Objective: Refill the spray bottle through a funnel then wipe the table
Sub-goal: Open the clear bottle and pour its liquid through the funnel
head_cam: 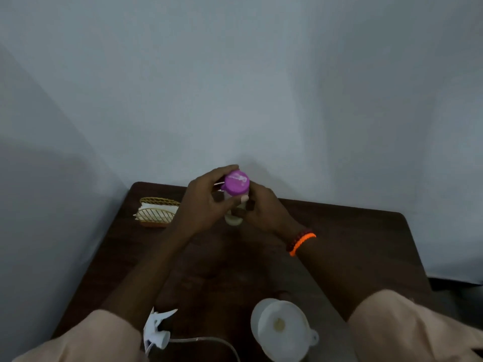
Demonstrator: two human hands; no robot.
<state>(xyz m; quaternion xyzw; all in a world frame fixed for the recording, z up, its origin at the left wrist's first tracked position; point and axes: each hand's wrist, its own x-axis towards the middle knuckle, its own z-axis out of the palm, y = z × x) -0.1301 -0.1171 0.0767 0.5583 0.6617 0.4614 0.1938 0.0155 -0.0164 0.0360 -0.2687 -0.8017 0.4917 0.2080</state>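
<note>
**Cap between both hands, funnel waiting near**

Gripping a refill bottle at the far middle of the table, upright, long axis near vertical. Left hand curled round the purple cap from the left, fingers arched over its top edge. Right hand wrapped round the body just below the cap, fingers pinching the neck; orange band on that wrist. Cap seated on the neck, so probably mid-unscrewing, pouring not yet begun.

Nearer than the bottle, towards the body: white funnel, sitting in what is likely the spray bottle's mouth, bottle itself hidden beneath. Left of the funnel, the spray head lying on the table with its tube trailing right. Left of the refill bottle, a wire napkin holder.

Next move, by judgement: cap off leftwards, then bottle drawn back and tipped over the funnel. Right hand nearer the funnel and already holding the body, so likeliest to pour.
</note>
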